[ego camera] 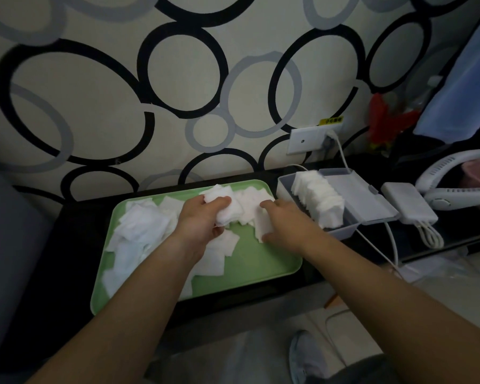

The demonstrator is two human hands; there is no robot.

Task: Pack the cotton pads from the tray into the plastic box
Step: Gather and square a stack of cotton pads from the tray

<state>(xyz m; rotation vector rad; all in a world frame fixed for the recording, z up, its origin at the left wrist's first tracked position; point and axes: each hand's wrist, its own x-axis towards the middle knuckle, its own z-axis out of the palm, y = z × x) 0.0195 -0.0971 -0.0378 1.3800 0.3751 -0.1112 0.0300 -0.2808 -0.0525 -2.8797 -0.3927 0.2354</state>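
Box (341, 233) sits at 3 o'clock from both hands, its long axis running 11 to 5 o'clock; right hand (286, 223), nearer, pinches 1 pad (262, 225) over the tray (261, 259); left hand (203, 217) grips a wad (227, 214) of pads.

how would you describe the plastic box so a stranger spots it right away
Start at the green tray on the dark table under the circle-patterned wall. Just past its right edge sits the grey box, lid flipped open. Unlike the white power bank beside it, it holds a row of white pads standing on edge.
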